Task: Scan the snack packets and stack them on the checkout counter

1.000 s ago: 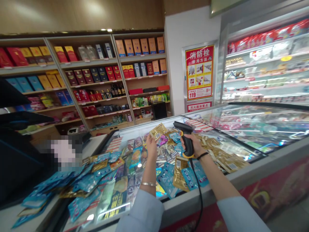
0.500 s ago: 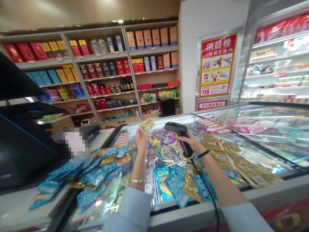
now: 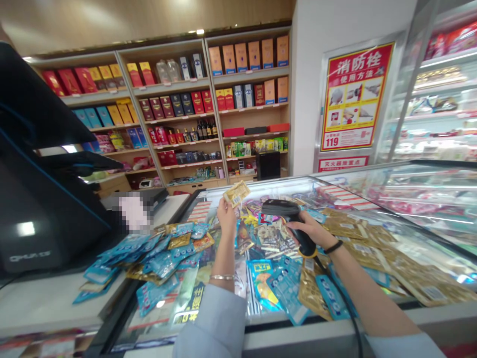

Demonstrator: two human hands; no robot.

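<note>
Shop shelving [image 3: 257, 116], stocked with boxes and bottles, is seen beyond a glass-topped freezer [image 3: 298, 335]. Against the freezer's left side is set a white worktop [image 3: 40, 303], on which a black terminal [image 3: 40, 223] is placed; a red-and-yellow poster [image 3: 356, 99] is mounted on the wall behind the freezer. Blue and gold pouches [image 3: 164, 261] are heaped across the freezer's left edge and onto the worktop, while overlapping gold packs [image 3: 402, 263] are spread over its right part. Above the freezer, a black handheld scanner [image 3: 290, 213] is gripped by the right hand [image 3: 313, 228], its fingers wrapped around the handle; the cable [image 3: 350, 308] is draped over the freezer's near edge. Toward the freezer's far edge, a small gold packet [image 3: 236, 194] is held raised by the left hand [image 3: 226, 216], its lower end pinched between the fingers, apart from the scanner.
</note>
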